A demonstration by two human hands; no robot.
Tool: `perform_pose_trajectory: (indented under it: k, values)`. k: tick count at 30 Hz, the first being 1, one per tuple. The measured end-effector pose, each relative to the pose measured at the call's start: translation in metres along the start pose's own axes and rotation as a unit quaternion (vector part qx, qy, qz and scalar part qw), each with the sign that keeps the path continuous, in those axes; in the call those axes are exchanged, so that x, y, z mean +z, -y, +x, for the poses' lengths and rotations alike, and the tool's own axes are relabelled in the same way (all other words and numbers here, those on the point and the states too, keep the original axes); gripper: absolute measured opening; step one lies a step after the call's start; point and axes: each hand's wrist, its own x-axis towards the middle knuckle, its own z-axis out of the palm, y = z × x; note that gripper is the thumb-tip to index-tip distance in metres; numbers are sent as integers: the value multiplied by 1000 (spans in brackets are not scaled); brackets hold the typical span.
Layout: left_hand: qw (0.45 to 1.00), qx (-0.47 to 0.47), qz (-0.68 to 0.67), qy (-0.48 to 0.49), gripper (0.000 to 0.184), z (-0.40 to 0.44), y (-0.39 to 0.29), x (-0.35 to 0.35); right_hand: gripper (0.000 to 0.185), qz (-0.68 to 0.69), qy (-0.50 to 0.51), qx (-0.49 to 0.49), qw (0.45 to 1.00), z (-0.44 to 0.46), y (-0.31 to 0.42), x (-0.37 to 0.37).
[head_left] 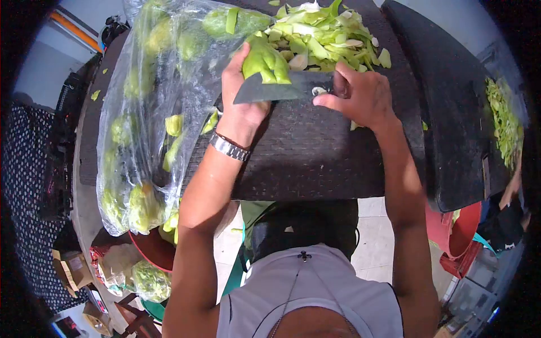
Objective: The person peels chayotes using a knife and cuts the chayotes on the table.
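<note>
A green, ridged vegetable [265, 58] is held in my left hand [239, 79], with the thumb along its left side and the fingers mostly hidden behind it and the blade. My right hand [360, 93] is closed round the handle of a wide dark knife [273, 92], its thumb near the blade's base. The blade points left and lies across the lower end of the vegetable. Behind both hands, a heap of green and pale peelings [327, 36] rests on the dark, wet table [310, 152].
A clear plastic bag [163, 84] of green vegetables covers the table's left part. Right of the table stands a black board [451, 101], with more peelings [501, 118] and another person's arm [511, 188] beyond. Red containers [465, 228] and a bag of greens [151, 280] sit lower down.
</note>
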Motion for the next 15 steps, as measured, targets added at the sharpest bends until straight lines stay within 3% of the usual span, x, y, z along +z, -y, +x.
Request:
perform_pose_trajectory:
  k: [4, 5, 13, 15]
  values:
    - [999, 27, 31, 14, 42, -1, 4, 4, 66, 21, -25, -39, 999, -1, 16, 12]
    - [999, 27, 41, 21, 41, -3, 8, 4, 57, 42, -30, -70, 996, -1, 19, 8]
    - [999, 8, 40, -4, 40, -5, -4, 6, 66, 26, -8, 54, 998, -2, -1, 1]
    - [998, 4, 56, 24, 41, -4, 1, 5, 58, 23, -19, 4, 1000, 4, 9, 3]
